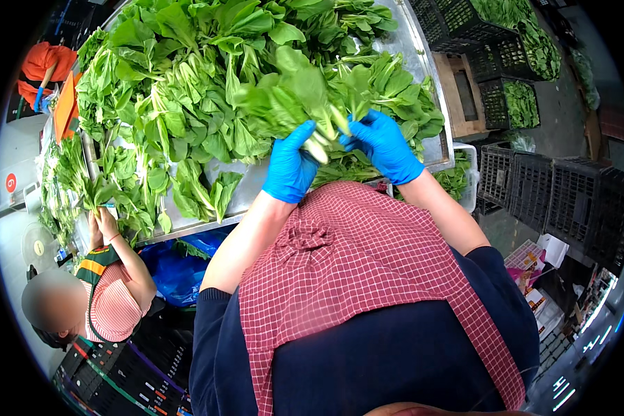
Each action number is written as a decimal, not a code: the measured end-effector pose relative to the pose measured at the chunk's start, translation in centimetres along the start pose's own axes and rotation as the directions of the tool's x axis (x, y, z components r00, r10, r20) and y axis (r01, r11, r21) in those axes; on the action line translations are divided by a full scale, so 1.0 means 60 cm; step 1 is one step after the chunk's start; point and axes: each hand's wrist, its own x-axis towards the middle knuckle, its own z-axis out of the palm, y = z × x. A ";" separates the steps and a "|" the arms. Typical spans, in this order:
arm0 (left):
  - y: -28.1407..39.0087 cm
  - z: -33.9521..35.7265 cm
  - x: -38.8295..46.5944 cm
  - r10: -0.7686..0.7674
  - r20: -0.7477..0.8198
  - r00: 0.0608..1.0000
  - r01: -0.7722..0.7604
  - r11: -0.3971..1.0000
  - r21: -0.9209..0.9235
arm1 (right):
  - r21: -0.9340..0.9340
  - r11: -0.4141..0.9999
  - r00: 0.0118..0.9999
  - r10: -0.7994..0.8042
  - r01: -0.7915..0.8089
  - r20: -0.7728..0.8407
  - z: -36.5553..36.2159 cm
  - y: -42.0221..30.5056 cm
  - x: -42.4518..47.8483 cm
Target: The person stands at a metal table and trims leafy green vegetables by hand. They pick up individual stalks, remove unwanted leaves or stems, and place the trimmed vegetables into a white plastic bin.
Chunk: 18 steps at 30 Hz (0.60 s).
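Observation:
My left hand (294,164), in a blue glove, grips a small bunch of leafy greens (286,99). Its pale cut stem ends (316,148) stick out past my thumb, and the leaves, blurred by motion, point away from me. My right hand (382,145), also gloved in blue, pinches a leaf stalk (354,104) just beside the bunch. Under and beyond both hands, a large heap of the same greens (187,104) covers much of a metal-topped table (244,184). A few loose leafy stalks (200,190) lie near its front edge, left of my left hand.
At left, a co-worker (117,296) handles greens at the table's end; another person in orange (47,67) is farther off. Black crates of greens (499,57) stand at right, above stacked crates (551,192). A white tub (470,171) sits by the table corner, blue plastic (174,270) below.

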 end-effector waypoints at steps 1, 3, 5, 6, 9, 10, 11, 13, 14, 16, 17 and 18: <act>-0.005 0.008 -0.002 -0.003 -0.003 1.000 0.003 0.998 0.058 | -0.090 0.996 1.000 -0.012 0.014 0.028 0.009 0.002 -0.001; -0.003 0.009 -0.003 -0.050 0.030 0.998 0.044 0.986 0.163 | -0.180 0.983 0.998 -0.016 0.027 0.060 0.024 0.003 -0.001; 0.002 -0.008 0.003 -0.084 0.053 0.995 0.069 0.969 0.237 | -0.221 0.974 0.997 -0.021 0.038 0.079 0.035 0.000 0.001; 0.002 0.006 -0.005 -0.010 0.050 0.999 -0.004 0.963 0.269 | -0.274 0.961 0.996 -0.005 0.030 0.092 0.035 -0.003 0.001; 0.007 0.014 -0.010 0.030 0.126 0.992 -0.059 0.970 0.235 | -0.141 0.989 0.999 -0.026 0.032 0.044 0.032 0.022 -0.001; 0.006 0.010 -0.006 0.037 0.090 0.995 -0.053 0.981 0.188 | -0.049 0.999 1.000 -0.005 0.005 0.011 0.035 0.022 -0.005; 0.008 0.010 -0.008 0.038 0.071 0.997 -0.047 0.990 0.132 | -0.006 1.000 0.998 -0.024 0.023 -0.050 0.035 0.023 -0.003; 0.016 0.024 -0.016 0.033 0.036 0.999 -0.033 0.999 0.016 | 0.073 0.995 0.983 -0.054 0.068 -0.178 0.025 0.029 0.006; 0.028 0.024 -0.016 0.016 -0.031 0.999 -0.016 1.000 -0.001 | 0.079 0.995 0.991 -0.051 0.061 -0.127 -0.004 0.032 0.017; 0.044 0.009 -0.015 0.096 -0.032 0.995 -0.096 0.995 -0.005 | -0.540 0.832 0.989 0.148 -0.126 -0.002 -0.021 -0.027 0.025; 0.049 0.001 -0.016 0.075 -0.041 0.996 -0.076 0.997 -0.012 | -0.783 0.601 0.965 0.263 -0.161 0.004 -0.032 -0.051 0.030; 0.048 -0.005 -0.016 0.073 -0.038 0.997 -0.073 0.997 -0.008 | -0.897 0.442 0.986 0.142 0.020 0.092 -0.055 -0.055 0.048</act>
